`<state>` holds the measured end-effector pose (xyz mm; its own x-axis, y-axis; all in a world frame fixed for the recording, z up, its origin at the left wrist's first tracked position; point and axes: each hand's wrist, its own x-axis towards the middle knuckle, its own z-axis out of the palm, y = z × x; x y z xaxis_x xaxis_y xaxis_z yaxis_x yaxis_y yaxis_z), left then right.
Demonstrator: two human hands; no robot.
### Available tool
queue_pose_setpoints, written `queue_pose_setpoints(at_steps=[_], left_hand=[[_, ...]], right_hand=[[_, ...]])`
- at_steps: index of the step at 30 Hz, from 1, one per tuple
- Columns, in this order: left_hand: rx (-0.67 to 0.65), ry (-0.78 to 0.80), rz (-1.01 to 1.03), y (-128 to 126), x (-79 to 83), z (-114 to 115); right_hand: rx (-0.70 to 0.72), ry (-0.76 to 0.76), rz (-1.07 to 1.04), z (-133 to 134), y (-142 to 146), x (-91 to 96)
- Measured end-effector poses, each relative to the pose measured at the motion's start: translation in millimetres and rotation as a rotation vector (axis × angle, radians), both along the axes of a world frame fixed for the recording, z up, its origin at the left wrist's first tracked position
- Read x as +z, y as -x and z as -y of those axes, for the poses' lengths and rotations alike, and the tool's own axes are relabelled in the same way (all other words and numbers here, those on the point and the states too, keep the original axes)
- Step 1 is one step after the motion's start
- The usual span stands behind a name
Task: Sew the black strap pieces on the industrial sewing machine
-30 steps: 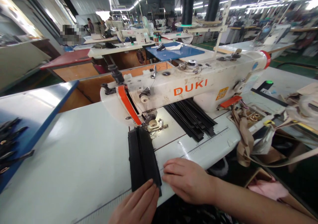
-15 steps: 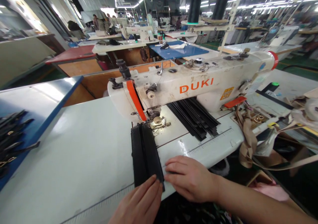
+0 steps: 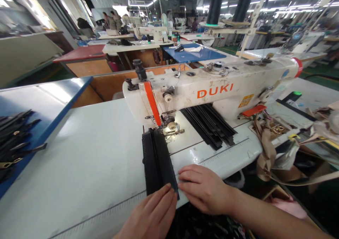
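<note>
A long black fabric strip (image 3: 153,161) with a lengthwise fold or seam lies on the white sewing table (image 3: 100,150). Its far end is under the needle area of the sewing machine (image 3: 212,90), by the lit presser foot (image 3: 172,128). My left hand (image 3: 155,210) rests on the strip's near end with fingers stretched out flat and close together; its thumb is hidden. At the strip's right edge, my right hand (image 3: 205,187) lies on the table, fingers slightly bent and a little apart, their tips touching or nearly touching the fabric.
Under the machine arm sits a stack of black strips (image 3: 209,126). Black pieces with metal fittings (image 3: 18,140) lie on a blue-edged table at left. Tan webbing (image 3: 265,150) hangs at right, near a tray of metal buckles (image 3: 278,129). Thread cones (image 3: 215,5) stand behind.
The view has turned slightly left, so the scene sits a little further right. Both hands keep nearly the same places along the black fabric strip.
</note>
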<state>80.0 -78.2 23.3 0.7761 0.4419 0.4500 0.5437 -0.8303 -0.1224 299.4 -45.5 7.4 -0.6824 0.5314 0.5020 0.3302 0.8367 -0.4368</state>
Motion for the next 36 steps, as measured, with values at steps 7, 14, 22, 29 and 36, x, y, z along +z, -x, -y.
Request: queue_pose_setpoints(at_steps=[7, 14, 22, 29, 36], left_hand=[[-0.013, 0.006, 0.019, -3, 5.3, -1], [0.029, 0.011, 0.038, -6, 0.1, 4], [0.037, 0.046, 0.004, -5, 3.5, 6], [0.161, 0.060, 0.051, -3, -7.0, 11], [0.171, 0.039, 0.002, -1, -1.5, 15]], right_hand=[[-0.001, -0.006, -0.026, 1, 0, 0.7], [0.009, 0.009, -0.012, 3, 2, 1.6], [0.077, -0.078, 0.102, 4, 2, 5.6], [0.099, -0.144, 0.277, 4, 1, 5.1], [0.101, -0.170, 0.385, 5, 2, 8.8]])
